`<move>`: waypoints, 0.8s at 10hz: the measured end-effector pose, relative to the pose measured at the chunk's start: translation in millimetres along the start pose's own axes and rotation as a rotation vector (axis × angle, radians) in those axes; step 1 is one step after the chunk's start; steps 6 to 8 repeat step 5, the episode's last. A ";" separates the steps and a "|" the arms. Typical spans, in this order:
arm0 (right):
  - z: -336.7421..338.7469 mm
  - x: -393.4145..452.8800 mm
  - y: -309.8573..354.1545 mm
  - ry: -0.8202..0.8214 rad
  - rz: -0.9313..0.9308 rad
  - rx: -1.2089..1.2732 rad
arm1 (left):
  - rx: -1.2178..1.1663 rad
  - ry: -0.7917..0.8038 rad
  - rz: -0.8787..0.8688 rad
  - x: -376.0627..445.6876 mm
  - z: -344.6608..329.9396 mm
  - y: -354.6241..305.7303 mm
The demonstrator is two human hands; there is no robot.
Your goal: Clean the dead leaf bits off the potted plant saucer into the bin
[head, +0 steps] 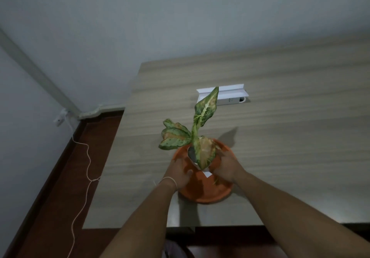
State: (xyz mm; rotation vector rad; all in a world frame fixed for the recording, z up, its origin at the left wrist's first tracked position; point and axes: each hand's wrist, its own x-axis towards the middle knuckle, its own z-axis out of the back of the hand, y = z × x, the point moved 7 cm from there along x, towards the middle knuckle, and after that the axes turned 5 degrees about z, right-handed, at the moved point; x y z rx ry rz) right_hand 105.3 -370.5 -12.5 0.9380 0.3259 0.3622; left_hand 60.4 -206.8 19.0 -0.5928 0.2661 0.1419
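Note:
An orange saucer (pixel 208 189) sits on the wooden table near its front edge. Standing in it is a small white pot (pixel 206 172), mostly hidden, with a green and yellow leafy plant (pixel 202 129). My left hand (pixel 180 172) wraps the pot's left side and my right hand (pixel 225 166) wraps its right side. A small pale leaf bit (pixel 216 181) shows on the saucer just under my right hand. No bin is in view.
The wooden table (pixel 280 147) stretches right and back to the wall. A white socket box (pixel 230 97) with its lid up is set into the tabletop behind the plant. A white cord (pixel 86 167) trails over the brown floor at the left.

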 end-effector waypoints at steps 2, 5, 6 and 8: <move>-18.9 21.8 -0.4 0.116 -0.072 -0.211 | 0.025 -0.003 0.027 39.7 -6.3 17.6; -25.9 31.4 -31.2 -0.030 0.025 -0.251 | -0.001 0.028 -0.027 68.6 -37.2 37.7; -25.9 31.4 -31.2 -0.030 0.025 -0.251 | -0.001 0.028 -0.027 68.6 -37.2 37.7; -25.9 31.4 -31.2 -0.030 0.025 -0.251 | -0.001 0.028 -0.027 68.6 -37.2 37.7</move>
